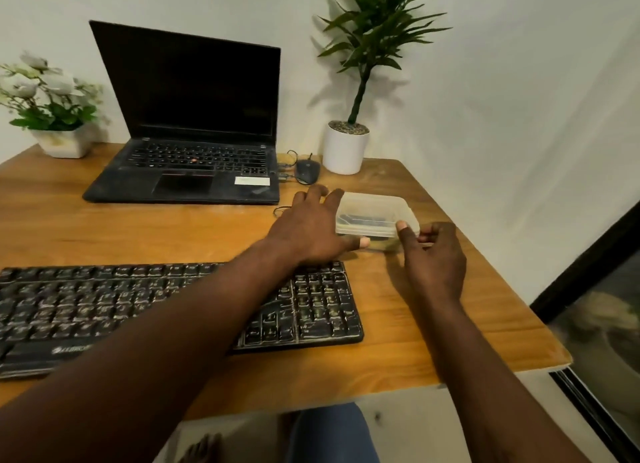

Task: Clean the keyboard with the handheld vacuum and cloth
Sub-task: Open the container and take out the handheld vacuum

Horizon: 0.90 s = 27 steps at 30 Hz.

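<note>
Two bare forearms, no sleeves visible up to frame edge. Left hand (311,230) and right hand (433,254) ungloved, no rings, no watch, no wristband. Short, pale fingernails on left thumb and on one right fingertip. Blue trouser leg (332,435) at bottom centre, denim-like. Bare foot (202,448) beside it, toes blurred, no shoe or sock.

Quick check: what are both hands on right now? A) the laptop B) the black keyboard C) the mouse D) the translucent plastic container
D: the left hand and right hand hold opposite sides of the translucent plastic container, behind the keyboard.
</note>
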Motion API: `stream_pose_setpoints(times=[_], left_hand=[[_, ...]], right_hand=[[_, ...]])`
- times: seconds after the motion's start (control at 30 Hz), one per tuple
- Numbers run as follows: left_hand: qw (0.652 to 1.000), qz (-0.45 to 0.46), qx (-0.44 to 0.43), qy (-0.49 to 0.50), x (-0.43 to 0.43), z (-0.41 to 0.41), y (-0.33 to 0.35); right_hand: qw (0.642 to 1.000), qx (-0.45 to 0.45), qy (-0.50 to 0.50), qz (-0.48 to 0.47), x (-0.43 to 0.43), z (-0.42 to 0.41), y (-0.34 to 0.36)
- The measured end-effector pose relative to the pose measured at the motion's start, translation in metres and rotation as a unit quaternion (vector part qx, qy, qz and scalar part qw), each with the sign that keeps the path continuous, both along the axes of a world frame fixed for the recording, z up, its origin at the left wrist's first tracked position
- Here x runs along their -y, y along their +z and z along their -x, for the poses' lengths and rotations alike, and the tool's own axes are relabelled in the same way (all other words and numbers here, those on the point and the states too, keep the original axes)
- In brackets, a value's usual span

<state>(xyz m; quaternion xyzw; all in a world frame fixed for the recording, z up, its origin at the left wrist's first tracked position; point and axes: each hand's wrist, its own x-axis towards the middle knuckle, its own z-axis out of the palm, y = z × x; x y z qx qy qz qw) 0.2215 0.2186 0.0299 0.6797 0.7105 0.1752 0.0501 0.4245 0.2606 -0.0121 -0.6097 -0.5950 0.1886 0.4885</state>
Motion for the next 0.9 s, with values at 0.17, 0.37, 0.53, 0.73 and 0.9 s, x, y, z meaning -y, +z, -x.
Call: stream_pose_setpoints(times=[0.17,0.37,0.53,0.73,0.9], left_hand=[[0.998,0.066,-0.004,-0.021,-0.033,-0.001,0.003],[0.996,0.076,0.001,-0.042,-0.05,0.001,0.001],[0.999,0.033,0.003,-0.033,-0.045,0.002,0.006],[0.997,0.032,0.057,-0.036,-0.039,0.0,0.015],[0.981,-0.014,0.193,0.006,-0.037,0.006,0.019]], right_hand=[[1.0,0.02,-0.003,0.008,-0.003,0.002,-0.001],[0.999,0.033,-0.007,0.016,-0.006,0.003,-0.001],[0.999,0.037,-0.012,0.032,-0.007,0.004,0.003],[0.999,0.025,-0.01,0.038,-0.004,0.005,0.006],[0.999,0.026,-0.001,0.044,-0.003,0.005,0.007]])
